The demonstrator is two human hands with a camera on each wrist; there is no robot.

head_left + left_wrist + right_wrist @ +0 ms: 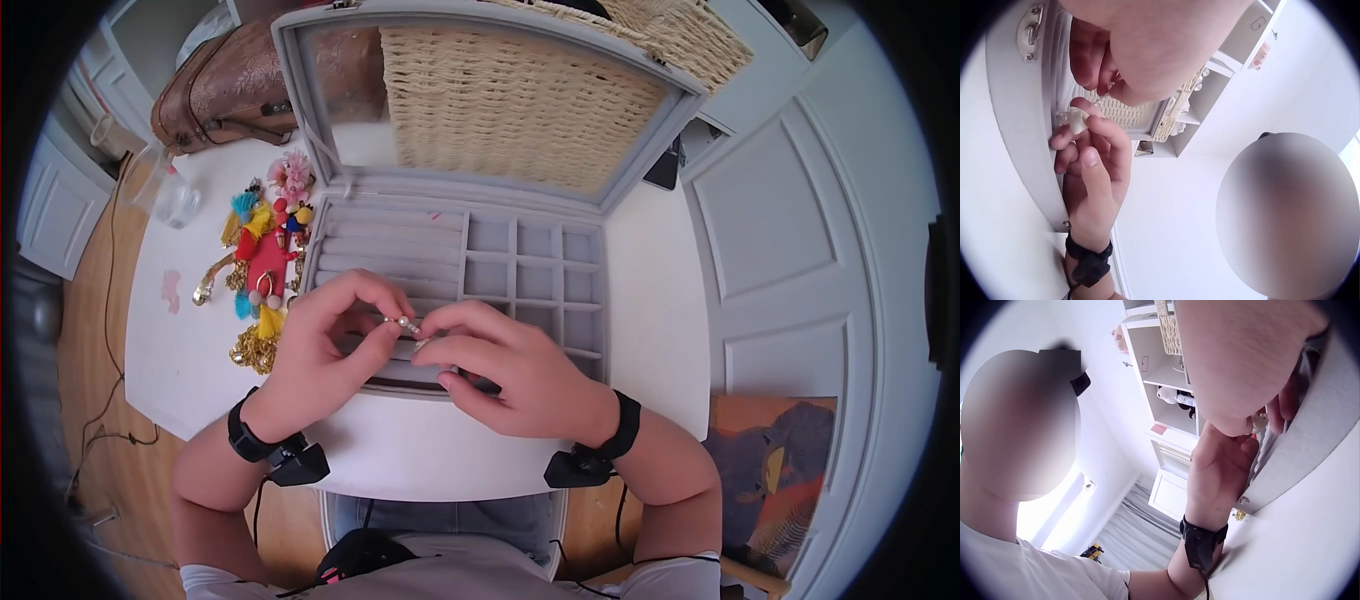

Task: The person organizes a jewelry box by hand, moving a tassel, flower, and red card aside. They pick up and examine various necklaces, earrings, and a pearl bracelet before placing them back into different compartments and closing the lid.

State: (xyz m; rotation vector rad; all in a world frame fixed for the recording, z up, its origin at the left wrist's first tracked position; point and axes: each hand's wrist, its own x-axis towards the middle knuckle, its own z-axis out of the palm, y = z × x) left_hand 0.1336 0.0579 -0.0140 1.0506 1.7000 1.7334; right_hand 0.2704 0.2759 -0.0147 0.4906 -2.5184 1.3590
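A white table (655, 310) with a rounded edge is filling the middle of the head view, standing over a wood-grained floor (95, 350) at the left. A panelled white door (770, 230) is rising along the right edge, and grey pleated curtains (1129, 525) are hanging in the lower left of the right wrist view. A brown, leather-like case (220, 90) is sitting at the upper left of the head view; a coarsely woven basket (700, 45) is reaching the upper right, its weave showing through the clear pane of the raised lid (655, 155). Below, the grey, soft-looking box (488, 238) is showing padded rolls on its left and square compartments on its right. Tasselled, gold-chained jewellery (265, 265) is lying heaped left of it.

Over the box's front, at the frame's centre, the left hand (340, 335) is pinching a small piece with a round pearly bead (404, 322) between thumb and forefinger. The right hand (515, 380) is gripping a smooth, pale piece (1077, 120) in bent fingers just beside it; whether the pieces are joining, I cannot tell.
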